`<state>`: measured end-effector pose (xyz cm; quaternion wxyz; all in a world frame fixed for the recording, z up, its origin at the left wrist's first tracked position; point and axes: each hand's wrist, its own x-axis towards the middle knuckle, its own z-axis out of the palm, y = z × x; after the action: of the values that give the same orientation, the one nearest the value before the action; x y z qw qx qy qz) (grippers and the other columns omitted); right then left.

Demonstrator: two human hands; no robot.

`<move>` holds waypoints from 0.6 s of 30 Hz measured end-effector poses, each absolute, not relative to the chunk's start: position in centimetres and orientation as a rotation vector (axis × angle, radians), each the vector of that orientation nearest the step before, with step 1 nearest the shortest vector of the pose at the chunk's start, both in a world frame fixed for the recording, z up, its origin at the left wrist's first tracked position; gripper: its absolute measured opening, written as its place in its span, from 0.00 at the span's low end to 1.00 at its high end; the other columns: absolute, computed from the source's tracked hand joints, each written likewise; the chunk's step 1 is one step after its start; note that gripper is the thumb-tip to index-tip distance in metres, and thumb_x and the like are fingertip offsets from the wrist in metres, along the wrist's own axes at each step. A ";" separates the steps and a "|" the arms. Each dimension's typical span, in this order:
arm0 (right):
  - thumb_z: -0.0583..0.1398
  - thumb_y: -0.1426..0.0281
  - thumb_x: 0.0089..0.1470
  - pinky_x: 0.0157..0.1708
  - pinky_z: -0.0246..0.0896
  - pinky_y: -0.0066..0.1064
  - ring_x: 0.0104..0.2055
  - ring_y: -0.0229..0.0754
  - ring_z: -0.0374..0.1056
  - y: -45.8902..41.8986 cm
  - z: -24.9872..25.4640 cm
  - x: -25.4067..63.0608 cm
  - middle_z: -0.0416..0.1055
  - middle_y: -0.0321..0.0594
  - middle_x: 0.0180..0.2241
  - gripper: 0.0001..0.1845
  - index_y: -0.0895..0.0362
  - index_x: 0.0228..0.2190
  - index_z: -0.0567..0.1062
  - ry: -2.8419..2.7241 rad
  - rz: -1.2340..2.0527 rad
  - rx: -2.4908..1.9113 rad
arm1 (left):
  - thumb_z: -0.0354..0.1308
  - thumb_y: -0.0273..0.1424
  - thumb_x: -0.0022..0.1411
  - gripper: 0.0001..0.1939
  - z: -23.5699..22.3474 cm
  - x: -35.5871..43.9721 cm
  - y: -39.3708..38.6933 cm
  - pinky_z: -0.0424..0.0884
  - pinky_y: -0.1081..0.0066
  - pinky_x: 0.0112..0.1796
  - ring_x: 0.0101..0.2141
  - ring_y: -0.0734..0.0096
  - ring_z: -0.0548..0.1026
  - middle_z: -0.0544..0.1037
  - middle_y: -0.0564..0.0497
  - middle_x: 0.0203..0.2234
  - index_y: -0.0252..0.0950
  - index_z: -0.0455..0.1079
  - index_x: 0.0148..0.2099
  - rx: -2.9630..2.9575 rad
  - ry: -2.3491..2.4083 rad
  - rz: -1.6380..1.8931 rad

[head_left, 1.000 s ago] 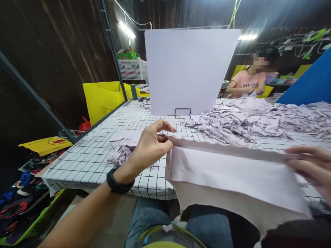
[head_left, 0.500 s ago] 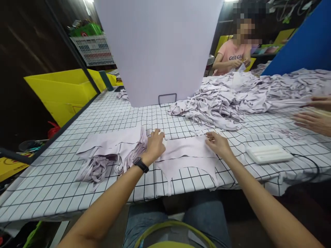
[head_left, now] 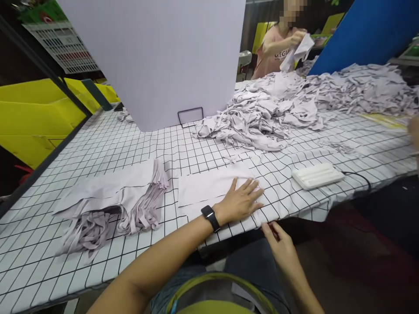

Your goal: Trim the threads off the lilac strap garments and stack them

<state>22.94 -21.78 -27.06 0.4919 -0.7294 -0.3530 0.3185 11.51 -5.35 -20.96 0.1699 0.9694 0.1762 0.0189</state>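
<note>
My left hand (head_left: 240, 200), with a black watch on the wrist, lies flat and open on a pale lilac fabric piece (head_left: 206, 185) spread on the checked tablecloth (head_left: 137, 148). My right hand (head_left: 279, 244) is just below the table's front edge, right of that piece. Its fingers are pressed together, and what they pinch is hidden. To the left lies a stack of folded lilac pieces (head_left: 131, 192) with loose straps trailing toward me.
A big heap of lilac fabric (head_left: 278, 109) covers the far right of the table. A white board (head_left: 157, 61) stands upright behind. A white flat device (head_left: 316, 175) with a cable lies right. Yellow bins (head_left: 32, 113) stand left. A co-worker (head_left: 278, 43) holds fabric.
The fabric went from being held up to lying on the table. My left hand now presses flat on it, and my right hand dropped below the table edge. The camera tilted down.
</note>
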 end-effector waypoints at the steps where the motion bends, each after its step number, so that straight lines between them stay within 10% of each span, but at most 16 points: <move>1: 0.61 0.38 0.49 0.40 0.72 0.35 0.39 0.53 0.76 -21.6 -27.3 22.7 0.80 0.48 0.31 0.33 0.57 0.30 0.80 -0.858 0.784 -1.748 | 0.42 0.43 0.77 0.28 -21.1 11.7 -5.4 0.41 0.36 0.67 0.73 0.53 0.44 0.49 0.41 0.73 0.37 0.53 0.72 2.756 0.510 0.047; 11: 0.59 0.48 0.60 0.32 0.65 0.34 0.28 0.45 0.70 -24.3 -25.4 21.8 0.71 0.38 0.22 0.26 0.55 0.26 0.80 -1.017 0.911 -1.671 | 0.39 0.45 0.77 0.29 -21.7 11.7 -5.4 0.40 0.37 0.68 0.73 0.53 0.46 0.49 0.42 0.73 0.40 0.52 0.73 2.798 0.533 0.075; 18: 0.59 0.72 0.64 0.42 0.49 0.40 0.37 0.45 0.77 -30.8 -23.9 23.9 0.82 0.37 0.34 0.10 0.53 0.44 0.79 -1.739 -0.037 -1.823 | 0.38 0.46 0.77 0.29 -22.0 11.6 -5.5 0.39 0.39 0.68 0.73 0.54 0.46 0.48 0.43 0.73 0.41 0.52 0.73 2.817 0.534 0.101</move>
<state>23.91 -30.82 -23.93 0.3056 -0.6889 -0.6571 -0.0140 11.57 -5.46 -21.95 0.1359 0.9728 0.1845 0.0349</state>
